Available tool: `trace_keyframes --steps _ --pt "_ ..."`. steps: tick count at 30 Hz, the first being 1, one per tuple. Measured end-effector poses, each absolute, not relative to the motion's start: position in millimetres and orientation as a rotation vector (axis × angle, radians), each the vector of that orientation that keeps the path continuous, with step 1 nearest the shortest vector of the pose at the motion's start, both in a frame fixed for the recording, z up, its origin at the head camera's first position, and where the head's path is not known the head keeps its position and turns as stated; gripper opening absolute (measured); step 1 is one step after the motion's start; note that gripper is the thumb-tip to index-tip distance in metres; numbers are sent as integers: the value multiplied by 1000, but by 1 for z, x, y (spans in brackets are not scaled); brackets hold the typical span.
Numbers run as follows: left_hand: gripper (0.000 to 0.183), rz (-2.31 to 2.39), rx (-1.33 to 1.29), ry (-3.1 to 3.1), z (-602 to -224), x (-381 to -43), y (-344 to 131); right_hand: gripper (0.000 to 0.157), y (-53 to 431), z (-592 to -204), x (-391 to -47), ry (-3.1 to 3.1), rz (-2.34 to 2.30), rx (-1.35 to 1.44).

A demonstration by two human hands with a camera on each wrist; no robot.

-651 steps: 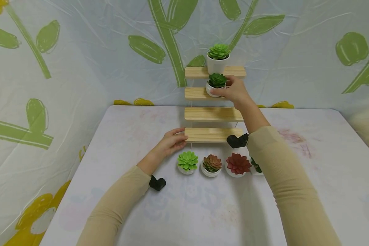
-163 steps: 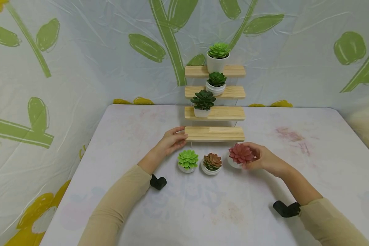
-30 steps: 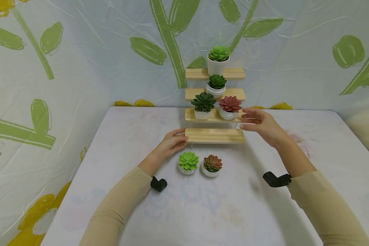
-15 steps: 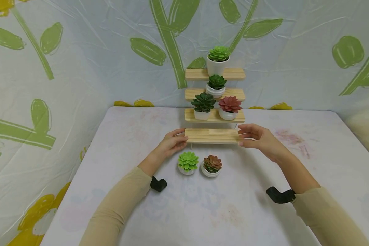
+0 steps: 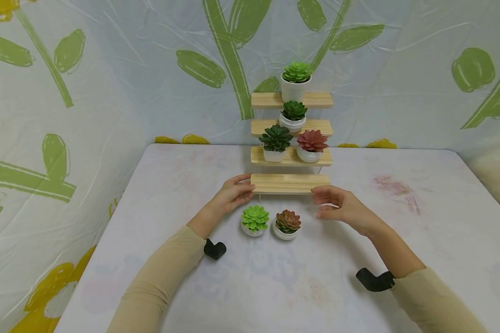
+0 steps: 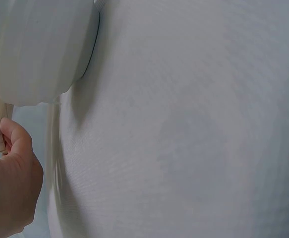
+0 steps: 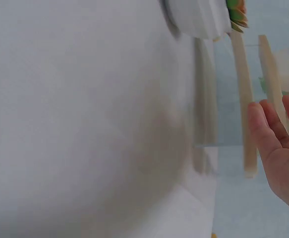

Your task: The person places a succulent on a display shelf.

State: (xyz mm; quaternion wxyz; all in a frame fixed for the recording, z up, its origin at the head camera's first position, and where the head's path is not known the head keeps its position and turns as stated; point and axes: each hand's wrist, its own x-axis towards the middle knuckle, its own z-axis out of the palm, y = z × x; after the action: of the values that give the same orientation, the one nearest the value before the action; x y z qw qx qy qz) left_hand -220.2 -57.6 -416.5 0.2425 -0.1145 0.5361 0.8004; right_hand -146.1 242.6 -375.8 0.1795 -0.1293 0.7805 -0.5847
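A four-tier wooden plant stand (image 5: 289, 184) rises at the back of the table. My left hand (image 5: 234, 193) grips the left end of its lowest shelf, thumb on top; the left wrist view shows that hand (image 6: 13, 178) pinching the wood. My right hand (image 5: 339, 208) holds nothing, fingers loosely bent and parted, at the front right of the lowest shelf. In the right wrist view the right hand (image 7: 280, 148) overlaps the shelf edges. In front of the stand are a bright green potted succulent (image 5: 255, 219) and a brown-red one (image 5: 287, 224), left of my right hand.
On the upper shelves stand a light green succulent (image 5: 296, 82), a smaller green one (image 5: 293, 114), a dark green one (image 5: 275, 142) and a red one (image 5: 311, 144). A leaf-printed cloth (image 5: 129, 83) hangs behind the white table (image 5: 183, 171).
The red succulent has moved from the table to the third shelf, beside the dark green one. Since then my right hand has dropped down and forward. My left hand keeps its grip.
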Motion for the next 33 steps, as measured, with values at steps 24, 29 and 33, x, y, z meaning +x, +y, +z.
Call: trace_keyframes --steps 24,29,33 --pt "55 2187 -301 1472 -414 -220 -57 69 207 -407 -143 2049 -1583 -500" --pt "55 2192 -308 1466 -416 -221 -57 68 202 -409 -143 2074 -1546 -517" --pt "55 2185 -294 1473 -413 -219 -57 69 200 -411 -144 2082 -1523 -518"
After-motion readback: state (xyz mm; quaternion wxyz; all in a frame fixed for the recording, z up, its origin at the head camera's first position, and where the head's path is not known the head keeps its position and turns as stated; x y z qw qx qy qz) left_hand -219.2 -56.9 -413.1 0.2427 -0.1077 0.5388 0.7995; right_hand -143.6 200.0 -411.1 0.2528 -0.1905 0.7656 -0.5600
